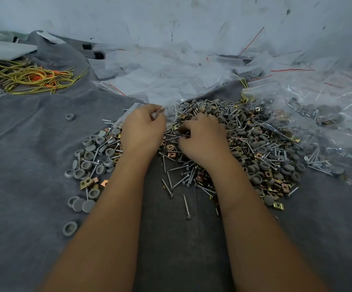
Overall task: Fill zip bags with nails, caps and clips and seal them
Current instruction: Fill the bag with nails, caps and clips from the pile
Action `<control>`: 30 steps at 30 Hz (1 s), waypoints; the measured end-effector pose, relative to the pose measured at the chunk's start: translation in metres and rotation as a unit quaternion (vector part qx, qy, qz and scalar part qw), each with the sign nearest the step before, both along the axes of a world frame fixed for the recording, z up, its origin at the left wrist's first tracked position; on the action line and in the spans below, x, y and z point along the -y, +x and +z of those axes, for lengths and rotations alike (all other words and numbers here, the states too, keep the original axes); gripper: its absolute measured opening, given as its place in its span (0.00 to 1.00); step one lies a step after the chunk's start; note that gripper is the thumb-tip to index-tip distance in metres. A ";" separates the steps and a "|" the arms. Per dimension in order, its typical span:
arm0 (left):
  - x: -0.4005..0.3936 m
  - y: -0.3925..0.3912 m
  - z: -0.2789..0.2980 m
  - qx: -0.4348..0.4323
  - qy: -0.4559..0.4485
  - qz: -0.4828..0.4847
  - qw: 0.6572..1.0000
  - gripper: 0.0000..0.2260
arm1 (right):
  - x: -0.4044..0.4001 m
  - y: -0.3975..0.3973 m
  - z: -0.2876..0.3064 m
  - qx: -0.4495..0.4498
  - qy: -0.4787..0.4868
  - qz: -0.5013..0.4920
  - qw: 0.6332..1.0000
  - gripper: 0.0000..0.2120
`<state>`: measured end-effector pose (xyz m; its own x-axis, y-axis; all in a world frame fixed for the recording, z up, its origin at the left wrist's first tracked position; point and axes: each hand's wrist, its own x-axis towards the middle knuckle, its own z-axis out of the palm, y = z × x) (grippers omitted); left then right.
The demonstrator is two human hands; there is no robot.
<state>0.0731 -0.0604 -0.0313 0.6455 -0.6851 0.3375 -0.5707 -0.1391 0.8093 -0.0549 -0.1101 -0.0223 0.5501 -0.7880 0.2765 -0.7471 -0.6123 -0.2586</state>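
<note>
Zip bag (128,114) pinched in left hand (143,129); right hand (202,138) beside it, fingers curled around nails (183,134).

Nails (186,206): silver, loose, strewn flat through a mixed heap.
Caps (88,155): grey, round, many hollow side up.
Clips (273,188): square, brass-coloured, scattered among them.
Zip bag (160,111): clear, pinched above the heap.
Filled bags (326,116): piled right.

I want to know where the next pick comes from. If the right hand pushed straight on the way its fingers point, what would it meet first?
The right hand points up and left into the heap of nails, caps and clips. It would probably meet the loose nails at its fingertips first; depth is unclear.
</note>
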 end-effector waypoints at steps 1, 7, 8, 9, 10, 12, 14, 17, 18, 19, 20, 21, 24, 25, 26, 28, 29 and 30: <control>0.001 0.000 -0.001 0.003 0.005 -0.005 1.000 0.12 | 0.000 0.000 0.001 -0.007 -0.003 0.000 1.000 0.15; 0.003 0.002 -0.002 0.005 0.016 -0.013 1.000 0.09 | -0.003 -0.001 0.008 0.018 0.013 -0.004 1.000 0.11; 0.003 0.002 -0.002 0.007 0.018 -0.012 1.000 0.08 | -0.004 -0.001 0.008 0.021 0.016 -0.006 1.000 0.10; 0.003 0.002 -0.002 0.009 0.020 -0.011 1.000 0.08 | -0.004 -0.001 0.007 0.022 0.015 -0.007 1.000 0.10; 0.003 0.002 -0.002 0.010 0.021 -0.011 1.000 0.08 | -0.004 -0.001 0.006 0.023 0.011 -0.008 1.000 0.09; 0.003 0.002 -0.002 0.012 0.019 -0.012 1.000 0.08 | -0.002 -0.001 0.004 0.040 0.006 -0.010 0.999 0.09; 0.003 0.001 -0.002 0.012 0.018 -0.014 1.000 0.08 | -0.001 -0.001 0.004 0.085 0.011 -0.015 0.996 0.08; 0.002 0.001 -0.002 0.014 0.013 -0.018 1.000 0.07 | 0.000 -0.002 0.006 0.172 0.027 -0.024 0.984 0.08; 0.002 0.001 -0.003 0.013 0.009 -0.021 1.000 0.07 | 0.000 -0.002 0.006 0.201 0.039 -0.030 0.978 0.07; 0.002 0.001 -0.003 0.010 0.004 -0.025 1.000 0.07 | 0.000 -0.003 0.006 0.227 0.051 -0.039 0.972 0.06; 0.002 0.000 -0.003 0.007 0.000 -0.029 1.000 0.08 | 0.000 -0.003 0.005 0.250 0.060 -0.048 0.965 0.05; 0.002 0.000 -0.004 0.007 -0.002 -0.031 0.999 0.09 | -0.001 -0.003 0.005 0.272 0.066 -0.056 0.958 0.04; 0.002 0.000 -0.003 0.007 -0.003 -0.038 0.999 0.12 | -0.001 -0.002 0.008 0.363 0.095 -0.053 0.926 0.07; 0.002 -0.001 -0.003 0.003 -0.004 -0.041 0.999 0.12 | -0.001 -0.002 0.010 0.404 0.114 -0.043 0.906 0.08; 0.001 -0.001 -0.003 -0.002 -0.006 -0.045 0.999 0.13 | -0.001 -0.002 0.012 0.443 0.131 -0.032 0.886 0.09; 0.001 -0.003 -0.002 -0.009 -0.009 -0.052 0.999 0.16 | -0.002 -0.002 0.014 0.490 0.153 -0.010 0.858 0.09; 0.000 -0.003 -0.002 -0.012 -0.011 -0.056 0.998 0.17 | -0.002 -0.002 0.014 0.496 0.156 0.000 0.854 0.09; 0.000 -0.004 -0.001 -0.016 -0.012 -0.061 0.998 0.17 | -0.002 -0.001 0.014 0.493 0.155 0.006 0.856 0.09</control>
